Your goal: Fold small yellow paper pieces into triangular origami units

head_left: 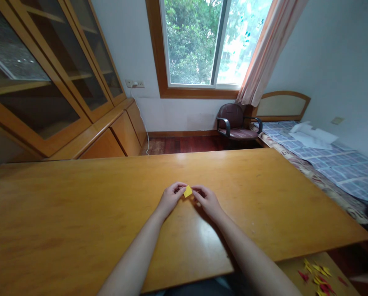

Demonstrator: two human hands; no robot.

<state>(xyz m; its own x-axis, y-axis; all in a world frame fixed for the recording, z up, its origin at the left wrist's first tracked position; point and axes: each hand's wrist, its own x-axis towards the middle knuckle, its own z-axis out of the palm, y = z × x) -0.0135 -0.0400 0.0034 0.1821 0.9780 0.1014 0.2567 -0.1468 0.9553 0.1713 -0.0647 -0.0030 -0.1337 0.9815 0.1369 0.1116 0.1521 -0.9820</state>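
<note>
A small folded piece of yellow paper (187, 191) is pinched between both hands just above the wooden table (79, 205). My left hand (171, 199) grips its left edge with curled fingers. My right hand (206, 200) grips its right edge, fingers also curled. Both forearms reach in from the near edge of the table.
Several small yellow and red folded paper pieces (318, 277) lie on a lower surface at the bottom right. A wooden glass-door cabinet (48, 82) stands at the left. A dark armchair (236, 122) sits under the window, and a bed (332, 160) runs along the right.
</note>
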